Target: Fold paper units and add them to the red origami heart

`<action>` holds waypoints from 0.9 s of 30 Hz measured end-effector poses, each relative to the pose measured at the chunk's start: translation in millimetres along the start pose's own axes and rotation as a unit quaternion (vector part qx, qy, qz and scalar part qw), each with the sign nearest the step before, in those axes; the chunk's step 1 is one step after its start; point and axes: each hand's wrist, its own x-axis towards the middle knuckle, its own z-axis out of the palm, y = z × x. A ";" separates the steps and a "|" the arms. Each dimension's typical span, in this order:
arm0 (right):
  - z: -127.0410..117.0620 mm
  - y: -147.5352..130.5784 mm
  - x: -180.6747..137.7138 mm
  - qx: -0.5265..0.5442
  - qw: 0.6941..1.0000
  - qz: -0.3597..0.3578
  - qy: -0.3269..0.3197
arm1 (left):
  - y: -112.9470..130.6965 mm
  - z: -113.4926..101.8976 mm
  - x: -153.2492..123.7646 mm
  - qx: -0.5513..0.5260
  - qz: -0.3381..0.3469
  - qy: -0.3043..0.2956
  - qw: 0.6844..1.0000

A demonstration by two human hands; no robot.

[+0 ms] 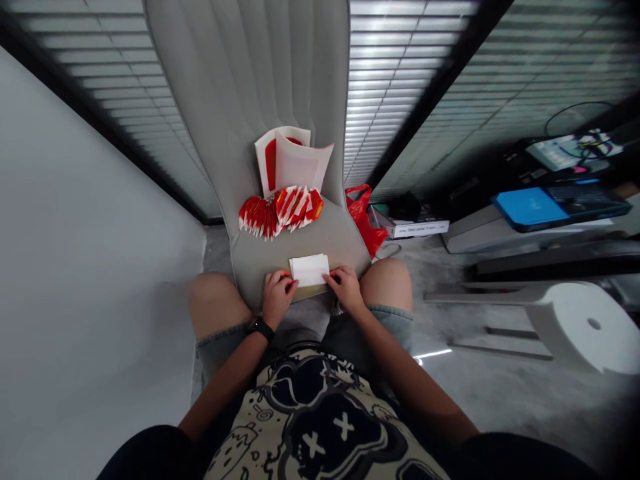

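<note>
A small white rectangle of folded paper (pixel 311 271) lies near the front edge of the grey chair seat (pixel 260 252), with a second white edge showing behind it. My left hand (pixel 278 297), wearing a black watch, is closed with its fingertips at the paper's lower left corner. At the right edge, my right hand (pixel 346 288) pinches the paper between thumb and fingers. Farther back on the seat, a fanned row of red-and-white folded paper pieces (pixel 281 212) lies in front of two curved white sheets with red areas (pixel 303 163), which lean against the backrest.
A red plastic bag (pixel 367 223) hangs beside the seat's right side. Beyond it are a flat white box (pixel 417 229) and a blue box (pixel 533 207). A white stool (pixel 590 327) lies tipped on the floor at right. A white wall (pixel 100 267) stands close on the left.
</note>
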 end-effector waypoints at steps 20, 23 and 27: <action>-0.9 -6.8 9.1 -0.057 0.998 0.010 -0.006 | 11.4 9.7 -10.8 0.047 0.001 0.029 0.998; -0.7 -6.7 9.4 -0.070 0.997 0.008 -0.005 | 9.8 10.2 -10.6 0.054 0.026 0.016 0.998; 0.3 -6.4 10.2 -0.089 0.996 0.013 -0.012 | 8.3 11.5 -9.9 0.063 0.042 -0.002 0.997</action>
